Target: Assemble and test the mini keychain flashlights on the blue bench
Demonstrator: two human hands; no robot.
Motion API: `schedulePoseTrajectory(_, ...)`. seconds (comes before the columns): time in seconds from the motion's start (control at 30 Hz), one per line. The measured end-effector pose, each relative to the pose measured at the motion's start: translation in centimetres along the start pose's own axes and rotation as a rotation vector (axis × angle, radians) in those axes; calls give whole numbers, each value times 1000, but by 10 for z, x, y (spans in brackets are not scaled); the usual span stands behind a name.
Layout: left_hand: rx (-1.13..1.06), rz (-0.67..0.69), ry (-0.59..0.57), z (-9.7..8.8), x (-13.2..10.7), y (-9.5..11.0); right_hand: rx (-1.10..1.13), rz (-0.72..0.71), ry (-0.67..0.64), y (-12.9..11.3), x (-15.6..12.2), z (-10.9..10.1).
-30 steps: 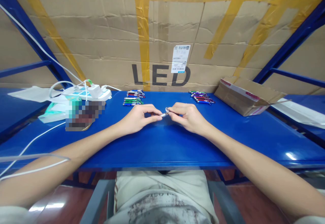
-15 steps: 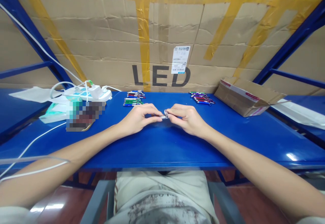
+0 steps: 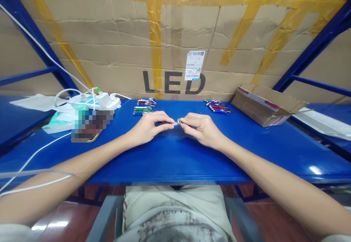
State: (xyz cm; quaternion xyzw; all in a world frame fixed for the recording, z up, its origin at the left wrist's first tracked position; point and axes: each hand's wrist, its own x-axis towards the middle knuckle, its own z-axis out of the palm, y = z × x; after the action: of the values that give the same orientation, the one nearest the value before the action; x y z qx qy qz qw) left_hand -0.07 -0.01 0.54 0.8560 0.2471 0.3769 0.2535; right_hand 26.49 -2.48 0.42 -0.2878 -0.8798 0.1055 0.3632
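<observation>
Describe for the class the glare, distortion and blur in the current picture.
Head view: bright glare on the right of the blue tabletop and on the floor at lower left; head view: blue frame posts splay toward the top corners, apparently wide-angle distortion; head view: the small silver metal piece between the left hand and right hand is too blurred for fine detail.

Taped cardboard (image 3: 192, 33) behind blue table (image 3: 175, 158), reddish floor (image 3: 74, 216) below
</observation>
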Motion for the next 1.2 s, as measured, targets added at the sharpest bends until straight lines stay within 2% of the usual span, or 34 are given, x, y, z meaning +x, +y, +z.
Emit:
schedulePoseTrajectory(0.23, 30, -32, 23, -2, 1, 1, -44, -26, -11, 5, -1, -1)
schedulePoseTrajectory(0.5, 157, 12, 46, -3, 0, -5, -152, -39, -80, 12, -3, -6)
schedulePoseTrajectory(0.67, 208, 17, 16, -5, -1, -6, -49, 9, -104, 14, -2, -15)
schedulePoseTrajectory(0.9, 280, -15, -114, -10, -1, 0, 432, 363, -162, 12, -1, -22)
schedulePoseTrajectory(1.07, 229, -33, -310, -12, -2, 2, 532, 453, -362, 11, -2, -26)
schedulePoseTrajectory(1.2, 155, -59, -392, -10, -3, 9, 529, 478, -485, 8, -2, -31)
